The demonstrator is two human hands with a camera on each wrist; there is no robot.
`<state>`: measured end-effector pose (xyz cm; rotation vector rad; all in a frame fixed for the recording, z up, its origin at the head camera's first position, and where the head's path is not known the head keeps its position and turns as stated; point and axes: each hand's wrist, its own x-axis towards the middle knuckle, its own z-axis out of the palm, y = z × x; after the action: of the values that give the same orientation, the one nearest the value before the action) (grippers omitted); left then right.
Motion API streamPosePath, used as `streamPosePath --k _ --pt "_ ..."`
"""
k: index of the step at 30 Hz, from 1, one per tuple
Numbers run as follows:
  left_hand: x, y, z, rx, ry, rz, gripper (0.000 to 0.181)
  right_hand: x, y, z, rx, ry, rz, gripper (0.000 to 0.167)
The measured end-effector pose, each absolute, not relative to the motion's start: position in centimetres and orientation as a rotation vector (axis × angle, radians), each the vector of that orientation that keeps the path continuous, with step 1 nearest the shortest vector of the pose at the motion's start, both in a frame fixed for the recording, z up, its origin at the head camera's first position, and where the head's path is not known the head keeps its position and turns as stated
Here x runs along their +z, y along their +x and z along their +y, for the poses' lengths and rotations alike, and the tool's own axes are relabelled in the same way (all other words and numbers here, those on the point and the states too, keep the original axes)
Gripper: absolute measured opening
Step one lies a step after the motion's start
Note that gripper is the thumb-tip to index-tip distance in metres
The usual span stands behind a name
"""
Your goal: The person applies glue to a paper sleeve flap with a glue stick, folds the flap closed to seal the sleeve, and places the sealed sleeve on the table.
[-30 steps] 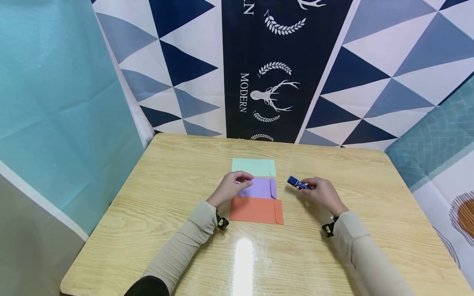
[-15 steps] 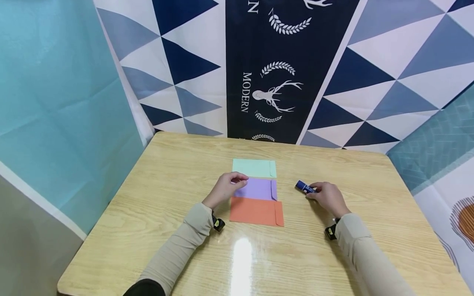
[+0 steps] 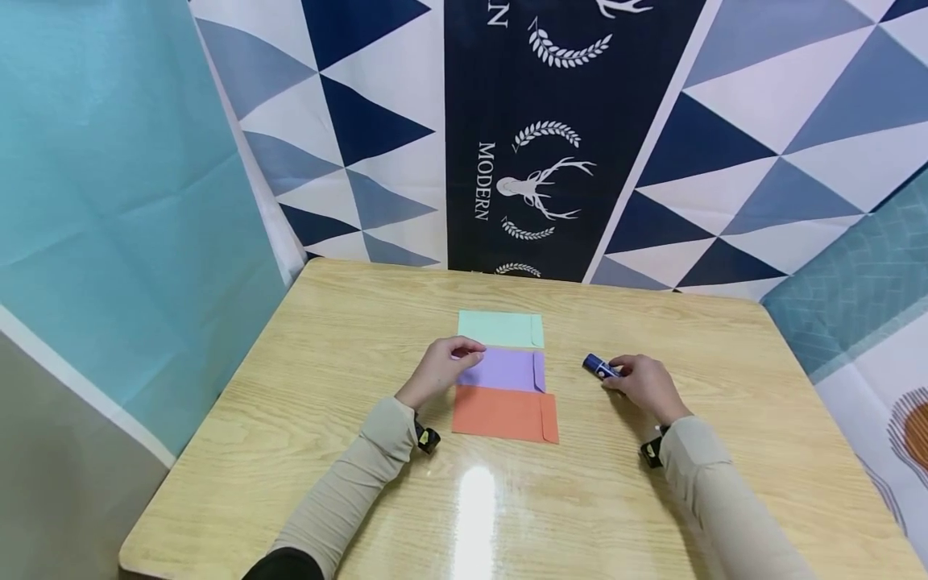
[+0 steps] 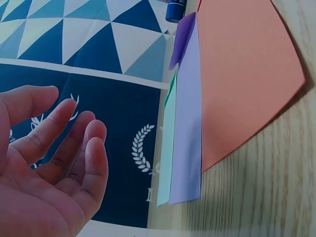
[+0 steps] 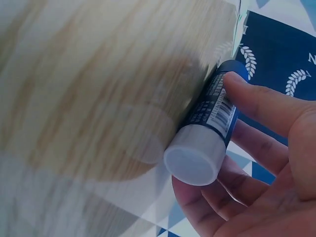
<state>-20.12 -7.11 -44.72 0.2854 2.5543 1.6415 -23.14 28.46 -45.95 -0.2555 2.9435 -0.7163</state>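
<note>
Three envelopes lie in a column on the table: mint green [image 3: 500, 329] at the back, purple [image 3: 505, 370] in the middle, orange [image 3: 500, 415] in front. My left hand [image 3: 433, 373] hovers at the purple envelope's left end, fingers loosely bent and holding nothing, as the left wrist view confirms. To the right of the envelopes, my right hand [image 3: 648, 387] pinches a blue glue stick [image 3: 598, 367] between thumb and fingers. Its white base [image 5: 195, 155] and barcode show in the right wrist view. The stick lies tilted close to the tabletop; whether it touches cannot be told.
The wooden table [image 3: 348, 499] carries a bright light reflection in front. Behind it hangs a patterned cloth [image 3: 532, 105] with triangles and a deer head. A teal cloth [image 3: 130, 201] borders the left side, and another patterned cloth [image 3: 870, 322] the right.
My right hand has moved right and slightly down with the glue stick, away from the envelopes. My left hand has shifted a little to the left. Over the last half second little differs.
</note>
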Motion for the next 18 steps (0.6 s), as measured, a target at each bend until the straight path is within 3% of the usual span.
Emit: streamPosePath --k 18 --pt "-44.2 -20.1 -7.1 1.623 0.309 2.600 0.026 -44.3 -21.0 27.1 -0.801 -0.241 3.036 0.045"
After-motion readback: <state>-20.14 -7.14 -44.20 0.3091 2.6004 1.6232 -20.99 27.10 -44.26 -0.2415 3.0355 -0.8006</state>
